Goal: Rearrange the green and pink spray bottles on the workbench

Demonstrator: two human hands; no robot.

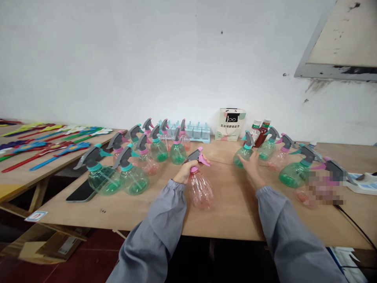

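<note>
My left hand [185,171] is closed around the neck of a pink spray bottle [202,190] with a grey and pink trigger head, near the table's front middle. Further right, my right hand [251,163] reaches to a green spray bottle [242,154]; its thumb and fingers are at the bottle's side, and whether they grip it is unclear. Several green and pink spray bottles [134,181] stand in a group on the left. More bottles [294,173] stand to the right of my right hand; a blurred patch hides part of the rightmost one.
On the wooden table [224,220] are a black phone [81,192], a pale blue rack [202,133], a printed paper bag [229,125] and two red-brown bottles [261,135]. Colourful hand-shaped strips [59,151] lie on the left table. A black cable [353,222] runs at right.
</note>
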